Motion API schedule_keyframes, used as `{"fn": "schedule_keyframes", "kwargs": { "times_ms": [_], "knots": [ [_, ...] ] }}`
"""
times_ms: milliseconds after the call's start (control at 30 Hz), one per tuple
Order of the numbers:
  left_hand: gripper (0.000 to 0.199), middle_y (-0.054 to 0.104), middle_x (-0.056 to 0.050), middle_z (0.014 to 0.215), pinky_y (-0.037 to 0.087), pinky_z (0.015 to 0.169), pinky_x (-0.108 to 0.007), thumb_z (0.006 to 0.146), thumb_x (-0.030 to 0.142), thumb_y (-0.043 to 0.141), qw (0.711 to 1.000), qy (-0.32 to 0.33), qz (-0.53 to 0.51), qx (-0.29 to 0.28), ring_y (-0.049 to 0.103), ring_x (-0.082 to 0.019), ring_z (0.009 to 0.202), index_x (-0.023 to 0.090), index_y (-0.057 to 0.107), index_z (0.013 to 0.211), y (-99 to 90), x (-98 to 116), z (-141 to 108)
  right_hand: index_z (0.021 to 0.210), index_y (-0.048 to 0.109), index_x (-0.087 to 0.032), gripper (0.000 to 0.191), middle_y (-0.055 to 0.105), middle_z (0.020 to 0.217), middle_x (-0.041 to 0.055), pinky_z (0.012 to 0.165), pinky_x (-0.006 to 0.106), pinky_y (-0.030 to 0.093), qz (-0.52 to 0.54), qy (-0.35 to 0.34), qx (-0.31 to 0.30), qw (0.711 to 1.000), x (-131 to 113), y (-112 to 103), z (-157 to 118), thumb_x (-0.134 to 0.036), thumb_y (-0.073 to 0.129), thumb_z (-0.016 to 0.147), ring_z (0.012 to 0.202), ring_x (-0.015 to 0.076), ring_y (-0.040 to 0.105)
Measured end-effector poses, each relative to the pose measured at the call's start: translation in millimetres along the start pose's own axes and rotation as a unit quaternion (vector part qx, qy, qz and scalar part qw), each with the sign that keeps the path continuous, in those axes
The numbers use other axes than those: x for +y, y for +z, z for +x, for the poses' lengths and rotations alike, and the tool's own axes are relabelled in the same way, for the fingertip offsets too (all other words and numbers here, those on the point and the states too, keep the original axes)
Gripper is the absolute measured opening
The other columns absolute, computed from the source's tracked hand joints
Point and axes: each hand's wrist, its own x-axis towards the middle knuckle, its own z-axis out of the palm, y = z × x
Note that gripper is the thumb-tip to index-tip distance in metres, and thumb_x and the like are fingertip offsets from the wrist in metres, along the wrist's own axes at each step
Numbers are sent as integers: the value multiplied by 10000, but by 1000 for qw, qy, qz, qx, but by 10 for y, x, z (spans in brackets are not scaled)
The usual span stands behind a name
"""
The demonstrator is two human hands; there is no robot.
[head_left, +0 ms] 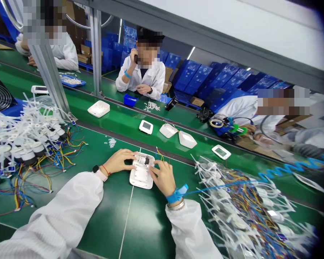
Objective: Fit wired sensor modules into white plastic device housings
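A white plastic housing (pixel 141 181) lies open side up on the green bench in front of me. In its upper part sits a small cylindrical motor or pump (pixel 143 160), white with a dark band. My left hand (pixel 121 162) grips the housing's upper left edge, thumb and fingers closed about it. At the right edge, my right hand (pixel 164 176) has its thumb and fingertips closed on the housing near the cylinder. Thin coloured wires (pixel 160 154) stick out behind the right fingers. A blue wrist strap (pixel 177 193) circles my right wrist.
Piles of wired pump units with white ties lie left (pixel 27 144) and right (pixel 240 205). Small clear rings (pixel 112 142) are beyond my left hand. A green conveyor (pixel 124 124) carries white housings and a display unit (pixel 146 127). Co-workers sit across; a metal post (pixel 47 72) stands left.
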Motion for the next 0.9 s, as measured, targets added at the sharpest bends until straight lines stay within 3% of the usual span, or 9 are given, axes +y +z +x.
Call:
{"fn": "schedule_keyframes", "kwargs": {
  "times_ms": [233,367,467,567,633,700,800,900],
  "knots": [
    [277,592,-32,1176,395,901,-316,708,318,697,1000,2,6,13,526,-194,1048,221,655,964,7,-3,-1,839,677,-203,119,557,969,74,726,335,297,-10,31,-11,999,-92,76,37,-287,608,791,870,205,454],
    [265,576,-42,1198,396,902,-337,725,338,680,999,4,25,24,529,-205,1048,222,652,961,-5,-18,-5,958,652,-223,176,552,1082,89,793,367,298,-21,53,55,997,-140,103,-15,-264,542,827,961,235,458],
    [255,562,-36,1217,394,903,-356,735,350,669,999,10,34,20,528,-213,1056,235,646,962,-12,-21,-8,852,644,-181,200,605,915,87,752,322,340,10,101,88,991,-161,97,-59,-278,468,859,862,204,522],
    [263,564,-35,1215,398,901,-365,732,338,672,999,2,29,25,535,-216,1048,232,641,971,-9,-1,-9,799,601,-165,256,579,614,28,539,248,319,36,219,-16,975,-168,111,-87,-374,465,858,566,152,527],
    [277,578,-36,1197,403,907,-357,739,329,663,999,-6,8,38,540,-209,1040,230,634,996,-5,26,-5,877,592,-162,253,597,590,23,487,239,290,56,254,-107,960,-153,145,-94,-372,451,867,521,155,544],
    [277,601,-37,1159,403,925,-342,768,313,628,998,-20,-24,60,538,-197,1044,226,625,1030,-10,57,8,956,593,-150,266,649,673,59,511,238,324,82,238,-156,955,-113,179,-93,-306,386,897,602,178,601],
    [325,598,-59,1155,384,968,-345,791,301,587,988,-92,-93,80,521,-199,1084,204,592,1101,-53,85,64,1035,598,-144,348,681,801,103,594,249,391,123,185,-167,961,-15,179,-85,-280,302,914,734,210,639],
    [499,568,-119,1191,408,950,-369,732,338,647,955,-210,-210,-12,536,-233,1082,150,532,1180,-162,82,176,1081,597,-174,394,681,911,96,674,265,433,193,97,-156,964,69,92,-63,-325,274,915,822,219,641]
  ]
}}
